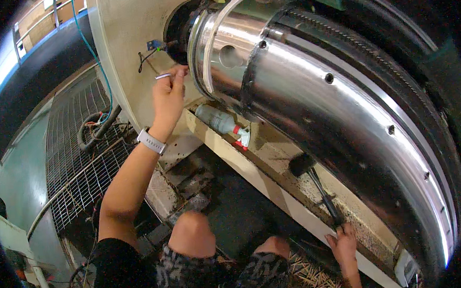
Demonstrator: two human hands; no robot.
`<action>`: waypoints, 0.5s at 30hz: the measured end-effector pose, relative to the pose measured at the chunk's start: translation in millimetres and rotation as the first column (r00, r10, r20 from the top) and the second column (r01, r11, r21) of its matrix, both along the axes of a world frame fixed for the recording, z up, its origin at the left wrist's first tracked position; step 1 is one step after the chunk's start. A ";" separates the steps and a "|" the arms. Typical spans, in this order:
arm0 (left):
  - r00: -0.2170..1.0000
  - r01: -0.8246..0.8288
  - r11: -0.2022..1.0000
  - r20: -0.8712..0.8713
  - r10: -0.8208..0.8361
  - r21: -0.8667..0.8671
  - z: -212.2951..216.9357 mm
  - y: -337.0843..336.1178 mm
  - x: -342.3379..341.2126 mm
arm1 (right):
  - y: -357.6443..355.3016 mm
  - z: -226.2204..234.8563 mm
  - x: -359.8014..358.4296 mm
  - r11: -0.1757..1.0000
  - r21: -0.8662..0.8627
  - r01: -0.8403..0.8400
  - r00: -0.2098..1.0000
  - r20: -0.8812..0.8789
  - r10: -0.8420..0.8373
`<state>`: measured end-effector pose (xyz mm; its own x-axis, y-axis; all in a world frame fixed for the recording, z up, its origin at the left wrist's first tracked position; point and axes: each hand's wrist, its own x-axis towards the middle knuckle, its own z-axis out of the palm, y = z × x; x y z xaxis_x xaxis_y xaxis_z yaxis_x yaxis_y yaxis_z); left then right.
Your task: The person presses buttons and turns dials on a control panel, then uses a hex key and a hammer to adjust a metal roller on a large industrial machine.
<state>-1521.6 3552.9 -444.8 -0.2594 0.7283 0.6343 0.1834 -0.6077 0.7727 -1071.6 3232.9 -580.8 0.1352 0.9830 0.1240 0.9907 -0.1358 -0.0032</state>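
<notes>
My left hand [169,97], wearing a watch with a pale band [151,141], is raised beside the near end of a large shiny metal cylinder [301,95]. Its fingers are closed on a small, thin silver piece [163,76] whose exact kind I cannot make out. Lower right, my right hand [345,248] is closed around the handle end of a black-headed mallet [326,193]. The mallet's head rests over the cream trough under the cylinder. A pale band [215,42] circles the cylinder near its end.
A clear spray bottle [214,118] with a red and white trigger lies in the cream trough [253,169]. Behind my left hand rises a cream machine panel [128,23] with a small cable fitting [155,44]. Wire mesh [78,153] stands at left. Thin wooden sticks [315,276] lie below.
</notes>
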 end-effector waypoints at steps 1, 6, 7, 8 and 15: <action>0.998 -0.029 1.000 -0.050 0.029 0.008 -3.7 0.0 2.4 | 3.0 -2.4 2.3 0.990 -0.135 0.051 0.998 -0.033 -0.056; 0.979 -0.070 0.997 -0.191 0.077 0.040 1.3 -7.6 5.0 | -4.8 -49.8 52.9 0.982 -0.063 -0.177 0.982 0.058 0.181; 0.982 -0.046 0.999 -0.181 0.046 0.001 2.4 -6.8 1.3 | 0.1 -29.7 41.9 0.975 -0.110 -0.192 0.968 0.140 0.207; 0.993 0.032 0.999 -0.117 -0.031 0.007 4.2 -2.7 8.4 | -33.5 -71.0 87.3 0.997 -0.006 -0.080 0.990 0.118 0.080; 0.999 -0.018 1.000 -0.026 0.018 0.014 3.0 1.9 22.3 | -19.6 -46.1 87.3 0.961 -0.230 -0.152 0.985 0.048 0.167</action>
<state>-1499.4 3554.8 -441.8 -0.2555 0.7148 0.6510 0.2143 -0.6147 0.7591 -984.3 3213.3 -626.9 -0.0269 0.9947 -0.0995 0.9965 0.0345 0.0755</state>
